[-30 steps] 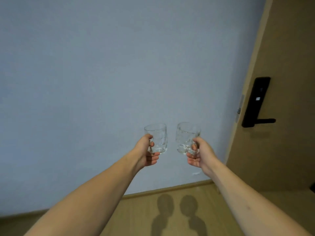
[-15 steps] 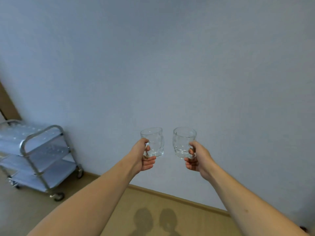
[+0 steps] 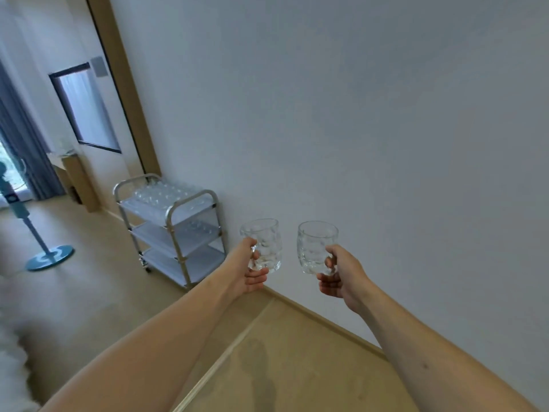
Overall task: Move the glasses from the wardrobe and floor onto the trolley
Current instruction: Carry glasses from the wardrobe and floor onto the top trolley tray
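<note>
My left hand [image 3: 246, 270] grips a clear dimpled glass [image 3: 266, 245] and holds it upright at chest height. My right hand [image 3: 341, 275] grips a second clear dimpled glass [image 3: 315, 245] just to the right of the first. Both glasses look empty. A metal trolley [image 3: 190, 200] with three white shelves stands against the wall, ahead and to the left of my hands. Several clear glasses [image 3: 160, 191] stand on its top shelf, and a few more sit on the middle shelf [image 3: 202, 227].
A plain white wall [image 3: 356, 129] runs along the right. The floor [image 3: 89, 292] is light wood. A blue standing fan [image 3: 44, 251] is at the left. Behind the trolley are a wooden door frame [image 3: 124, 84], a dark-framed panel [image 3: 86, 108] and grey curtains [image 3: 17, 138].
The view has swung left: the door with the black handle has left the frame, and the trolley has come into full view and nearer. Both hands still hold their glasses.
</note>
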Tool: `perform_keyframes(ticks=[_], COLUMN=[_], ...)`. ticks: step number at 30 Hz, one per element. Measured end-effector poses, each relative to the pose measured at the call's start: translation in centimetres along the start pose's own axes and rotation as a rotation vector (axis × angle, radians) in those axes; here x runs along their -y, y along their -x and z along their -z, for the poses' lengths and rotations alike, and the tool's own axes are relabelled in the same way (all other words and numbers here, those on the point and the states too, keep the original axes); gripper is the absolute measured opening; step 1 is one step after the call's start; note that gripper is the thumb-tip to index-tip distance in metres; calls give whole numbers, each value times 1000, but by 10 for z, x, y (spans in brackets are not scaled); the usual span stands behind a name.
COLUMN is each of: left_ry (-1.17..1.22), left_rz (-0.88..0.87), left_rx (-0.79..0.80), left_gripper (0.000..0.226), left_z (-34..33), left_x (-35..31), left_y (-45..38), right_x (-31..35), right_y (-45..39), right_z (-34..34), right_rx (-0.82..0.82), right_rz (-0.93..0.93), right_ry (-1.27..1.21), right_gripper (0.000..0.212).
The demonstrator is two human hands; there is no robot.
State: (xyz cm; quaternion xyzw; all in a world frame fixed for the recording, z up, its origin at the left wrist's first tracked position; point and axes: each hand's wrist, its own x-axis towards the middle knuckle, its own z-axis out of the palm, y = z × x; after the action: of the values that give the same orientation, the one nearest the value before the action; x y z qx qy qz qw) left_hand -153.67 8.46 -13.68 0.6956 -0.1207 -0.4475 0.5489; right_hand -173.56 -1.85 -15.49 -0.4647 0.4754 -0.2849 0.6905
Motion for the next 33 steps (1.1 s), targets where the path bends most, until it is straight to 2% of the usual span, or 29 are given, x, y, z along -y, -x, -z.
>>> perform_keyframes(ticks=[5,12,23,33], left_ry=[65,157,257,363], left_rz=[48,91,82,91], left_rx=[-91,-219,-451,-573], left_gripper=[35,36,33,31], left_z=[76,147,217,262], left_x=[5,6,-54,-93], left_y=[-23,-53,-158,-218], right_x=[-11,-14,27,46], right_y=[-16,-65,-192,-271], right_z=[-83,-177,-310,-396], right_rx=[92,245,468,644], right_rz=[-54,-64,-64,-122], right_ry=[61,153,271,324], right_gripper=[40,39,42,42])
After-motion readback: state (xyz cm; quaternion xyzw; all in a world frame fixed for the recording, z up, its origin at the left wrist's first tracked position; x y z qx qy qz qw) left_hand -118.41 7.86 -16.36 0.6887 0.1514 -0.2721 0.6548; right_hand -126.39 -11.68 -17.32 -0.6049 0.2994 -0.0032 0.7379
